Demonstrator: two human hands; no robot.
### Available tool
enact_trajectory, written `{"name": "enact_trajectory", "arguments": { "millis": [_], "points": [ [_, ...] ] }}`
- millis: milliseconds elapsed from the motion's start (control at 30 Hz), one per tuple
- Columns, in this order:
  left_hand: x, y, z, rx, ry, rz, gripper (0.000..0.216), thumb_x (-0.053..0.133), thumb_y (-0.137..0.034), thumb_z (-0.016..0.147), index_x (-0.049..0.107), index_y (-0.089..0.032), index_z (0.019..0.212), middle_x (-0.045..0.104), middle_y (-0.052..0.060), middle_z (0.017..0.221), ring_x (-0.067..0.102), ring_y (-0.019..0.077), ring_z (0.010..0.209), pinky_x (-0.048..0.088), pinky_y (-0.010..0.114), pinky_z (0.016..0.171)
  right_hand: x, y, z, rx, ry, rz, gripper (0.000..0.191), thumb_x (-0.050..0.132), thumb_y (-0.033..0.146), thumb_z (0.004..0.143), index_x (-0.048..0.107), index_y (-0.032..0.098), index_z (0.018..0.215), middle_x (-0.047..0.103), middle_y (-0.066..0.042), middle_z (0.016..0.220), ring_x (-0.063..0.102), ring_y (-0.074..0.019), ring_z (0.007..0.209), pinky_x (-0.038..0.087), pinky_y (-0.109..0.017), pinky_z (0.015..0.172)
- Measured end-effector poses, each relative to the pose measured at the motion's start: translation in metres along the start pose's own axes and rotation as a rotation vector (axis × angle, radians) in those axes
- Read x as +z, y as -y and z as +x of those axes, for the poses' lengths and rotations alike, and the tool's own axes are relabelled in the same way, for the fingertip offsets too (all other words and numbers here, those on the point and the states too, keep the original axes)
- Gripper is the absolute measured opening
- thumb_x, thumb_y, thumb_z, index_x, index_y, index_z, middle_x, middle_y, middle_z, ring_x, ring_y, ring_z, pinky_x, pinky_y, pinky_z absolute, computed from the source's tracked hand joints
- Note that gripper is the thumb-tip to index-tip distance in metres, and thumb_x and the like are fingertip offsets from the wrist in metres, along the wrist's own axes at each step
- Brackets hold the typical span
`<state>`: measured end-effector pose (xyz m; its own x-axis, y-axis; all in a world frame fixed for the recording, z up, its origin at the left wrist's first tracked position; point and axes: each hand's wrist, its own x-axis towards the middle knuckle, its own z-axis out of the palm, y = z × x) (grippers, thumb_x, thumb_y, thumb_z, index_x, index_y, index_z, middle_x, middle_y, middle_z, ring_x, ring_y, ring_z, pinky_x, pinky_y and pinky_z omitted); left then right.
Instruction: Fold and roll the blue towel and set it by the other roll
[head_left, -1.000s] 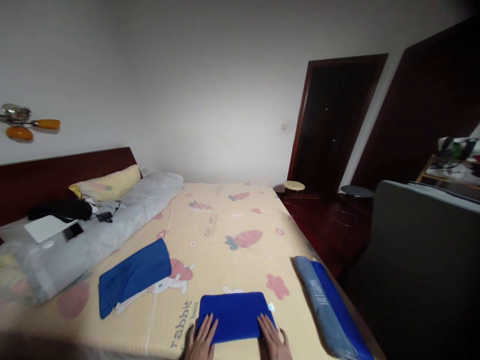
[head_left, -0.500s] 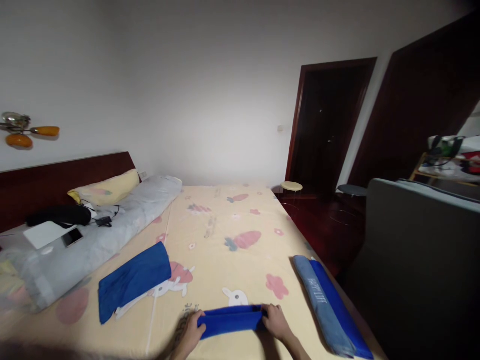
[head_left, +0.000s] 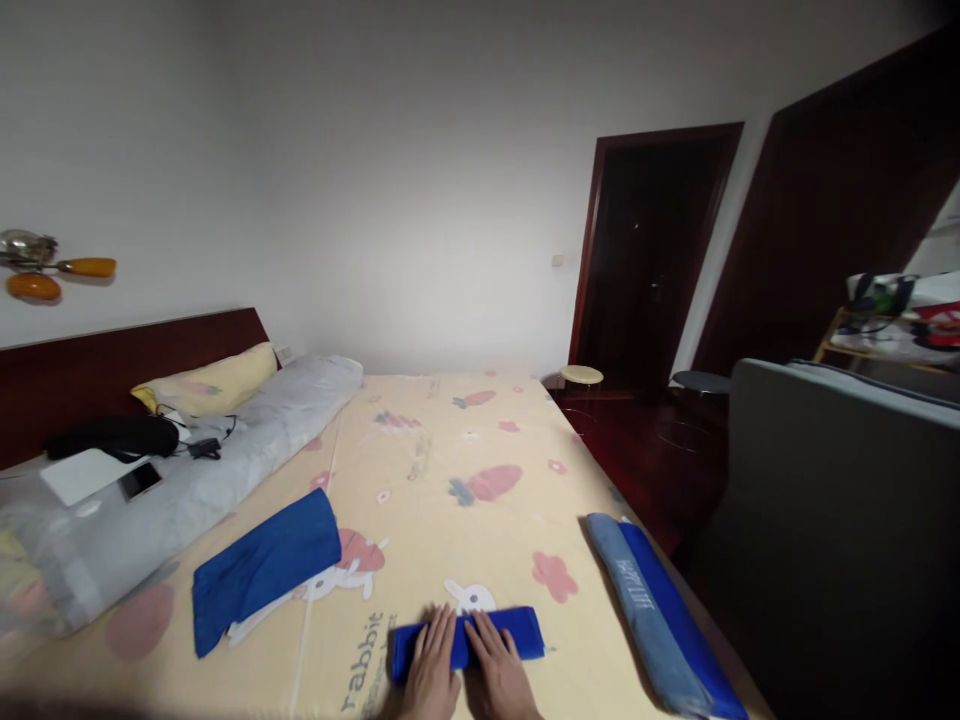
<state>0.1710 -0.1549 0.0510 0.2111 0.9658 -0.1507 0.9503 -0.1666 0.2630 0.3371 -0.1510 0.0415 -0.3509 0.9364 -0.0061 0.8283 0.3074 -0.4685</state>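
Folded blue cloth [head_left: 517, 632], on bed [head_left: 450, 500].
Left hand [head_left: 433, 672] and right hand [head_left: 496, 672]: each grip apart, palms flat on cloth, side by side.

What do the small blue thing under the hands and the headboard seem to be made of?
The folded blue cloth looks like soft, matte fabric, perhaps towelling or fleece: it lies folded in a flat strip with rounded edges under the left hand and right hand. The headboard looks like dark reddish-brown wood or veneer with a smooth, faintly glossy finish.
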Motion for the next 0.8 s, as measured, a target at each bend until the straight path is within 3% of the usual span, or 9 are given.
{"name": "enact_trajectory", "arguments": {
  "millis": [67, 167, 333, 433, 567, 700, 800],
  "points": [
    [0.011, -0.010, 0.001, 0.029, 0.054, -0.028, 0.086, 0.038, -0.016, 0.071, 0.010, -0.023, 0.152, 0.003, -0.008, 0.162, 0.002, 0.0153, 0.150, 0.006, 0.037, 0.124, 0.008, 0.006, 0.000, -0.016, 0.015, 0.008, 0.076, 0.044, 0.019, 0.074, 0.028, 0.025, 0.148, 0.021, -0.004, 0.158, 0.020, -0.0279, 0.147, 0.020, -0.054, 0.117],
    [0.015, -0.002, -0.002, 0.025, 0.072, -0.033, 0.081, 0.037, -0.022, 0.076, 0.007, -0.027, 0.151, 0.000, -0.008, 0.161, 0.000, 0.0163, 0.150, 0.005, 0.042, 0.123, 0.006, -0.006, -0.005, 0.016, -0.016, -0.015, 0.073, 0.039, 0.016, 0.076, 0.030, 0.027, 0.148, 0.025, -0.002, 0.157, 0.023, -0.0261, 0.146, 0.020, -0.055, 0.117],
    [-0.009, 0.035, -0.015, -0.075, 0.053, 0.033, 0.077, 0.040, -0.030, 0.079, 0.012, -0.031, 0.151, 0.005, -0.009, 0.161, 0.005, 0.0181, 0.150, 0.007, 0.045, 0.122, -0.019, -0.050, -0.018, 0.149, -0.110, -0.090, 0.074, 0.035, 0.013, 0.075, 0.029, 0.028, 0.148, 0.026, 0.000, 0.157, 0.024, -0.0241, 0.146, 0.021, -0.054, 0.117],
    [-0.023, 0.049, -0.021, -0.106, 0.081, 0.078, 0.075, 0.039, -0.030, 0.080, 0.014, -0.032, 0.151, 0.010, -0.008, 0.161, 0.009, 0.0188, 0.150, 0.009, 0.047, 0.121, -0.040, -0.061, -0.016, 0.157, 0.001, -0.101, 0.078, 0.037, 0.013, 0.071, 0.031, 0.028, 0.147, 0.027, -0.001, 0.157, 0.025, -0.0234, 0.146, 0.020, -0.054, 0.116],
    [-0.025, 0.053, -0.019, -0.096, 0.104, 0.081, 0.076, 0.037, -0.025, 0.078, 0.014, -0.032, 0.151, 0.011, -0.008, 0.161, 0.010, 0.0158, 0.149, 0.011, 0.044, 0.120, -0.059, -0.054, -0.003, 0.170, 0.095, -0.063, 0.077, 0.038, 0.013, 0.067, 0.039, 0.025, 0.144, 0.032, -0.006, 0.155, 0.028, -0.0229, 0.144, 0.020, -0.052, 0.115],
    [-0.022, 0.057, -0.014, -0.097, 0.102, 0.064, 0.083, 0.040, -0.017, 0.073, 0.017, -0.034, 0.150, 0.015, -0.009, 0.161, 0.012, 0.0133, 0.149, 0.012, 0.040, 0.119, -0.074, -0.045, 0.006, 0.163, 0.057, -0.013, 0.072, 0.042, 0.010, 0.062, 0.054, 0.023, 0.132, 0.050, -0.010, 0.145, 0.041, -0.0246, 0.137, 0.023, -0.050, 0.112],
    [-0.026, 0.063, -0.008, -0.091, 0.076, 0.021, 0.080, 0.042, -0.014, 0.072, 0.028, -0.037, 0.147, 0.028, -0.009, 0.158, 0.022, 0.0132, 0.147, 0.013, 0.039, 0.119, -0.097, -0.041, 0.015, 0.150, -0.004, 0.053, 0.052, 0.046, 0.011, 0.059, 0.069, 0.019, 0.106, 0.071, -0.013, 0.114, 0.061, -0.0277, 0.114, 0.036, -0.045, 0.101]
  ]
}}
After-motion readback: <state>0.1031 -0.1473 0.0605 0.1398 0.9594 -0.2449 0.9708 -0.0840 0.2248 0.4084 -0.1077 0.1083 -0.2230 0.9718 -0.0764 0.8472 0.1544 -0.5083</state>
